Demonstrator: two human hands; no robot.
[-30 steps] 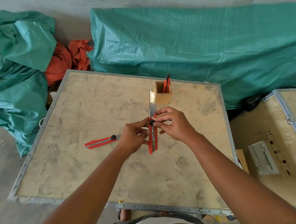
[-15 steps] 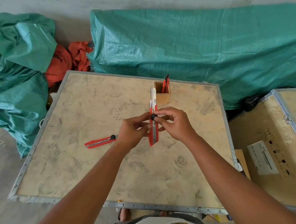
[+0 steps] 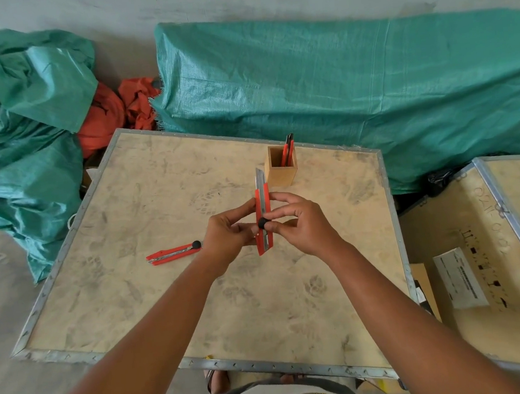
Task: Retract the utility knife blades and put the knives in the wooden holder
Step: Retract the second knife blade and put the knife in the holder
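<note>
Hands meet at the centre of the frame, both forearms reaching in from the bottom corners. The left hand (image 3: 228, 231) pinches a red utility knife (image 3: 263, 215) held upright, its blade showing at the top; right hand (image 3: 299, 223) fingers close on the knife's black slider knob. A second knife (image 3: 173, 253) lies on the wooden surface (image 3: 167, 301) at centre left. The wooden holder (image 3: 279, 166), just above the hands, holds one more knife (image 3: 288, 149), its lower part hidden inside.
</note>
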